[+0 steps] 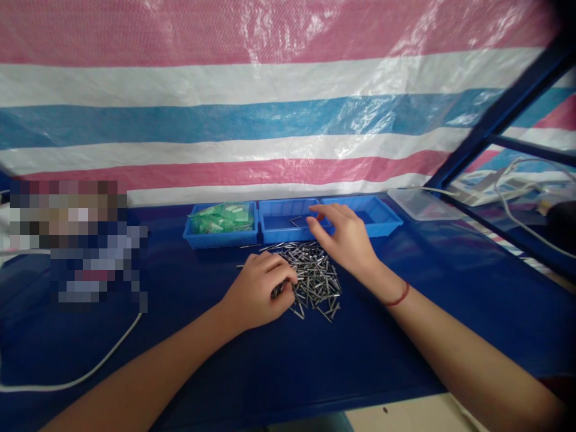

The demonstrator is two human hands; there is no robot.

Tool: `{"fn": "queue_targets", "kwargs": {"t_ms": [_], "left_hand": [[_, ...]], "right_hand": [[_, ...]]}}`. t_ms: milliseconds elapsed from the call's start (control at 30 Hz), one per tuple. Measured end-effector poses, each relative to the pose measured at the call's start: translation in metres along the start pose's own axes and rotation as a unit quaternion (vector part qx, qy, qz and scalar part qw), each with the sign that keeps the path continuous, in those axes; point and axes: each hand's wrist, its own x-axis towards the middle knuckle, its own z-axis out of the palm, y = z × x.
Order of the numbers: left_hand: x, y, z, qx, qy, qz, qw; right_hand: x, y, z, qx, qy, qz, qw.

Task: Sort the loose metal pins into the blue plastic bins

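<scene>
A heap of thin, nail-like metal pins (pixel 315 279) lies on the blue table in front of the bins. My left hand (pixel 261 288) rests at the heap's left side, its fingers curled toward the thumb, and dark pins show in the gap between them. Over the front wall of the middle blue bin (pixel 288 231) reaches my right hand (pixel 344 234). Its thumb and fingers are apart and nothing shows between them. Inside that bin a couple of pins (pixel 294 221) are visible; my right hand hides part of the right bin (pixel 382 225).
The left blue bin (pixel 220 240) contains a green plastic bag (pixel 222 218). A clear plastic lid or tray (pixel 425 205) lies right of the bins, near a dark metal frame (pixel 477 141). A white cable (pixel 103 363) curves along the left. Striped sheeting (pixel 225 126) hangs behind.
</scene>
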Motion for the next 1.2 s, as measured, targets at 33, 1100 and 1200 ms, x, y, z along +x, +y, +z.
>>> {"fn": "queue_targets", "kwargs": {"t_ms": [33,1100,1200], "left_hand": [[0.000,0.001,-0.001,0.013,-0.016,0.018,1.000],[-0.002,0.003,-0.005,-0.082,0.127,-0.081,0.985],[-0.002,0.002,-0.003,-0.094,0.125,-0.091,0.984]], "right_hand": [[-0.001,-0.002,-0.002,0.012,-0.001,0.001,1.000],[-0.013,-0.044,-0.007,0.426,-0.188,0.135,0.875],[-0.016,-0.046,-0.002,0.467,-0.188,0.163,0.849]]}}
